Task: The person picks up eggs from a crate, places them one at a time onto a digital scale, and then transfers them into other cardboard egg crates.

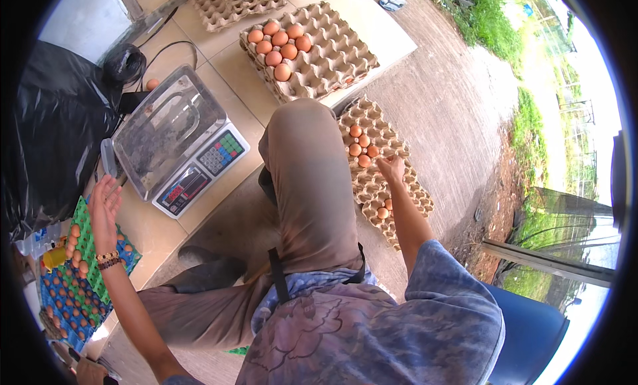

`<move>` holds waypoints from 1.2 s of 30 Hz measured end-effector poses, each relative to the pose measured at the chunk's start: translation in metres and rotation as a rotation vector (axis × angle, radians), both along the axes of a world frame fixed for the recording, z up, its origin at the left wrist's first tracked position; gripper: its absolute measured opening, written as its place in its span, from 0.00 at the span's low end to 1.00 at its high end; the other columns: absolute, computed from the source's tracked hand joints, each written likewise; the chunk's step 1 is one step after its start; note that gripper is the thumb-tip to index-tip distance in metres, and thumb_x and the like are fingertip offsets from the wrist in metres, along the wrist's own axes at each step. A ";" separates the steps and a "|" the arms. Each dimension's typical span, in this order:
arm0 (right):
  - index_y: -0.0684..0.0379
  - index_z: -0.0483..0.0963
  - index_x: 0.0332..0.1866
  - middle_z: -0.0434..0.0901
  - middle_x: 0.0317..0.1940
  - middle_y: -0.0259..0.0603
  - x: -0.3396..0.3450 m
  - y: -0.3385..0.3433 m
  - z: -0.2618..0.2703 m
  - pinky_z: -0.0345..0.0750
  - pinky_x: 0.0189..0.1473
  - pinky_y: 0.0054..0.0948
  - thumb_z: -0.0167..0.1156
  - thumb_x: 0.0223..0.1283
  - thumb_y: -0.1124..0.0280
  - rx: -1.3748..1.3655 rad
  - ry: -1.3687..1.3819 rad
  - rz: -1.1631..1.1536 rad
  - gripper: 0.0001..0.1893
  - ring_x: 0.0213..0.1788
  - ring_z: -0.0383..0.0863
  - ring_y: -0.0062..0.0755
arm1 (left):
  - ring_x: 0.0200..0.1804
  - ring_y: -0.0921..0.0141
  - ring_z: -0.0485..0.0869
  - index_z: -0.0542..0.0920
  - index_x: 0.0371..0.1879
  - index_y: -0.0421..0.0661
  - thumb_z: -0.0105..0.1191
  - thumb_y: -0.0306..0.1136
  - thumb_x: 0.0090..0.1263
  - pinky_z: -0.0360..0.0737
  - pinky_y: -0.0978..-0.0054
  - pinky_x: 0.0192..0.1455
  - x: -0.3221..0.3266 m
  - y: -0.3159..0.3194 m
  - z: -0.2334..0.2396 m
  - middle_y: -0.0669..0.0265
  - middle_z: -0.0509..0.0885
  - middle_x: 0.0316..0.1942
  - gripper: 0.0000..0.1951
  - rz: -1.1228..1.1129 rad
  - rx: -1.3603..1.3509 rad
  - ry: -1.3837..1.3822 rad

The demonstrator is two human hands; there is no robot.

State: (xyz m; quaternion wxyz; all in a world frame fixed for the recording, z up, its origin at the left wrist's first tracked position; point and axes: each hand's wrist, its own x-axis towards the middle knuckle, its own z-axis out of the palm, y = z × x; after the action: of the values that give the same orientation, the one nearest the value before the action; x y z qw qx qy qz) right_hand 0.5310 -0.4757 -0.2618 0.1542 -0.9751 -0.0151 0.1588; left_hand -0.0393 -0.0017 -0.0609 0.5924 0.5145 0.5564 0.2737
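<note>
My left hand (104, 213), with beaded bracelets at the wrist, is raised with fingers apart and holds nothing. It is over the edge of a green egg tray (82, 218) with brown eggs, near the digital scale (199, 171) with its clear pan. My right hand (391, 169) is low over a cardboard egg tray (366, 114) at my right, beside several brown eggs (364, 160); its fingertips are bent, and whether they hold anything is hidden. Another cardboard tray (344, 46) on the tiled surface carries several brown eggs (282, 72) at one end.
Blue egg trays (92, 335) with many eggs stand at the lower left. Black plastic (55, 125), a roll of black twine (124, 63), cables and a lone egg (152, 84) are by the scale. More cardboard trays (214, 11) lie at the top, a sandal (392, 3) beyond.
</note>
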 end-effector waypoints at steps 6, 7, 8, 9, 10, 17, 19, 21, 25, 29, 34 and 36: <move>0.58 0.83 0.29 0.83 0.25 0.52 0.032 -0.016 -0.033 0.78 0.39 0.46 0.68 0.46 0.57 -0.123 -0.176 0.307 0.14 0.32 0.84 0.47 | 0.58 0.70 0.80 0.75 0.62 0.47 0.47 0.48 0.77 0.73 0.69 0.62 -0.029 0.019 0.010 0.64 0.79 0.60 0.23 0.057 0.075 -0.064; 0.59 0.81 0.25 0.81 0.22 0.51 0.029 -0.024 -0.035 0.75 0.32 0.48 0.69 0.47 0.55 -0.104 -0.304 0.411 0.16 0.28 0.83 0.47 | 0.56 0.70 0.81 0.76 0.61 0.47 0.50 0.50 0.75 0.73 0.69 0.62 -0.029 0.021 0.014 0.65 0.80 0.58 0.23 0.047 0.112 -0.001; 0.60 0.81 0.25 0.81 0.22 0.50 0.025 -0.025 -0.033 0.74 0.29 0.46 0.67 0.49 0.54 0.024 -0.164 0.401 0.17 0.26 0.82 0.46 | 0.54 0.71 0.82 0.78 0.59 0.47 0.51 0.50 0.73 0.73 0.70 0.60 -0.037 0.019 0.020 0.65 0.81 0.56 0.24 0.095 0.143 0.055; 0.61 0.80 0.26 0.80 0.21 0.51 0.001 -0.004 -0.018 0.71 0.26 0.45 0.63 0.53 0.54 0.099 -0.180 0.433 0.18 0.23 0.79 0.44 | 0.52 0.72 0.82 0.79 0.56 0.46 0.52 0.50 0.72 0.73 0.71 0.59 -0.069 0.017 0.019 0.65 0.83 0.53 0.23 0.131 0.184 0.132; 0.61 0.78 0.24 0.82 0.21 0.44 0.014 -0.022 -0.023 0.71 0.25 0.40 0.67 0.52 0.45 0.013 -0.150 0.308 0.25 0.21 0.75 0.34 | 0.47 0.73 0.83 0.81 0.53 0.46 0.54 0.47 0.72 0.76 0.74 0.54 -0.071 0.031 0.014 0.66 0.85 0.47 0.19 0.150 0.210 0.196; 0.62 0.81 0.37 0.79 0.24 0.43 -0.005 -0.025 -0.010 0.73 0.27 0.41 0.59 0.58 0.38 0.411 -0.212 0.525 0.30 0.26 0.78 0.38 | 0.56 0.54 0.80 0.77 0.53 0.46 0.63 0.46 0.57 0.80 0.56 0.56 -0.245 0.036 -0.062 0.55 0.81 0.52 0.26 0.630 0.514 1.060; 0.63 0.81 0.37 0.80 0.25 0.43 -0.003 -0.029 -0.004 0.74 0.27 0.41 0.59 0.59 0.40 0.435 -0.223 0.514 0.29 0.27 0.78 0.38 | 0.59 0.54 0.77 0.73 0.59 0.47 0.63 0.50 0.57 0.79 0.56 0.58 -0.260 0.023 -0.073 0.55 0.77 0.56 0.32 0.762 0.376 1.256; 0.63 0.80 0.37 0.80 0.27 0.43 0.000 -0.030 0.000 0.74 0.27 0.40 0.58 0.60 0.42 0.466 -0.223 0.510 0.28 0.28 0.78 0.38 | 0.61 0.54 0.75 0.69 0.64 0.47 0.62 0.53 0.57 0.79 0.55 0.59 -0.282 0.010 -0.082 0.55 0.75 0.60 0.37 0.838 0.271 1.344; 0.64 0.79 0.37 0.80 0.29 0.43 0.024 -0.048 -0.002 0.74 0.26 0.40 0.57 0.63 0.46 0.520 -0.242 0.515 0.25 0.29 0.78 0.38 | 0.65 0.53 0.73 0.64 0.70 0.45 0.64 0.57 0.56 0.77 0.56 0.63 -0.325 0.011 -0.103 0.54 0.72 0.64 0.45 0.781 0.227 1.315; 0.67 0.79 0.39 0.79 0.29 0.46 0.005 -0.041 0.021 0.75 0.27 0.35 0.57 0.63 0.41 0.550 -0.157 0.441 0.31 0.33 0.79 0.36 | 0.70 0.52 0.68 0.68 0.68 0.52 0.64 0.55 0.57 0.73 0.56 0.69 -0.341 0.027 -0.101 0.50 0.64 0.72 0.40 0.620 0.207 1.230; 0.65 0.77 0.45 0.79 0.35 0.47 0.027 -0.049 0.053 0.80 0.29 0.41 0.52 0.63 0.47 0.485 -0.129 0.345 0.26 0.29 0.81 0.43 | 0.70 0.51 0.69 0.72 0.61 0.56 0.65 0.54 0.54 0.70 0.55 0.70 -0.364 0.046 -0.115 0.52 0.74 0.65 0.34 0.575 0.236 1.134; 0.64 0.76 0.44 0.79 0.35 0.48 0.039 -0.065 0.050 0.79 0.27 0.46 0.49 0.59 0.49 0.464 -0.176 0.272 0.25 0.25 0.81 0.47 | 0.62 0.56 0.78 0.76 0.57 0.56 0.69 0.56 0.49 0.74 0.57 0.66 -0.362 0.047 -0.110 0.57 0.85 0.52 0.35 0.592 0.251 1.053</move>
State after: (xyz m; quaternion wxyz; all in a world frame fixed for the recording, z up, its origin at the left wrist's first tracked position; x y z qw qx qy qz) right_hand 0.5705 -0.5403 -0.2116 0.3486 -0.9128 -0.1949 0.0851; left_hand -0.4011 0.0457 -0.1708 0.0721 0.4700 0.8569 0.1991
